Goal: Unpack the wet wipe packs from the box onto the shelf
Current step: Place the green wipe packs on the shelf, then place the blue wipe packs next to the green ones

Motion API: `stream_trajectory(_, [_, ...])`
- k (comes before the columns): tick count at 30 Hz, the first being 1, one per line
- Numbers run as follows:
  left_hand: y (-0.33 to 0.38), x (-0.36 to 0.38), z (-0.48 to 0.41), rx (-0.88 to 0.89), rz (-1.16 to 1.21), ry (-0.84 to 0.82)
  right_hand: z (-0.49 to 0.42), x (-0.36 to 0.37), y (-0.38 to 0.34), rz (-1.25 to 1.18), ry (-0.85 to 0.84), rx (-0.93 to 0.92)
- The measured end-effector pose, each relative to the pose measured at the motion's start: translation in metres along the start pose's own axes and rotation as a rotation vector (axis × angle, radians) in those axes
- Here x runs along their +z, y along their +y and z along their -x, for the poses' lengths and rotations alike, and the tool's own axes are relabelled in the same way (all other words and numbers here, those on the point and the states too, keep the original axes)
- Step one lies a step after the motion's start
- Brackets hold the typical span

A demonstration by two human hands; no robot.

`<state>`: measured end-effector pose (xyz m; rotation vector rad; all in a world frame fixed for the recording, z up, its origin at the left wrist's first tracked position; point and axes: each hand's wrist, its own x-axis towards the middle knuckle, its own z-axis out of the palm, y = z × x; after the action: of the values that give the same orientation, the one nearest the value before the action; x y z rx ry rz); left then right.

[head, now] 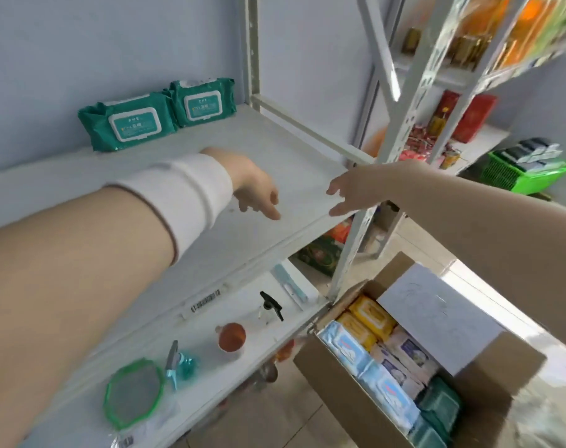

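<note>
Two teal wet wipe packs point(131, 122) point(202, 101) stand side by side at the back of the white shelf point(268, 140), against the wall. My left hand point(254, 185), with a white wristband, hovers over the shelf's middle, empty, fingers loosely apart. My right hand point(352, 192) hangs at the shelf's front right edge, also empty with fingers spread. Down at the lower right an open cardboard box point(336, 392) on the floor holds several wipe packs: yellow point(373, 313), light blue point(349, 349), white and teal point(440, 404).
The lower shelf point(207, 376) carries a black spray head, a brown-capped bottle point(231, 337), a teal sprayer and a green-rimmed round thing. White metal uprights point(414, 101) rise at the right. A neighbouring shelf holds red boxes, and a green basket point(517, 176) sits beyond.
</note>
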<state>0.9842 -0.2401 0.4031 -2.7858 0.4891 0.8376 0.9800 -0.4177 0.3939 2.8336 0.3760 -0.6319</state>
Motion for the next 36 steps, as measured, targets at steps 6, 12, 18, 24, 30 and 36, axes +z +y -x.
stream_trajectory(6, [0.156,0.028,-0.016,0.233,-0.084,-0.123,0.099,0.106,0.086,-0.133,-0.172,0.063])
stream_trajectory(12, [0.269,0.097,-0.066,0.375,-0.343,-0.199,0.161,0.246,0.16,-0.313,-0.406,0.289])
stream_trajectory(18, [0.312,0.157,-0.142,0.425,-0.413,-0.364,0.159,0.37,0.189,-0.468,-0.6,0.398])
stream_trajectory(24, [0.322,0.225,-0.232,0.406,-0.326,-0.518,0.118,0.462,0.167,-0.758,-0.695,0.54])
stream_trajectory(30, [0.311,0.301,-0.303,0.191,0.1,-0.453,0.059,0.544,0.128,-1.145,-0.652,0.76])
stream_trajectory(36, [0.294,0.39,-0.392,-0.317,0.578,-0.252,-0.017,0.657,0.109,-1.661,-0.471,1.06])
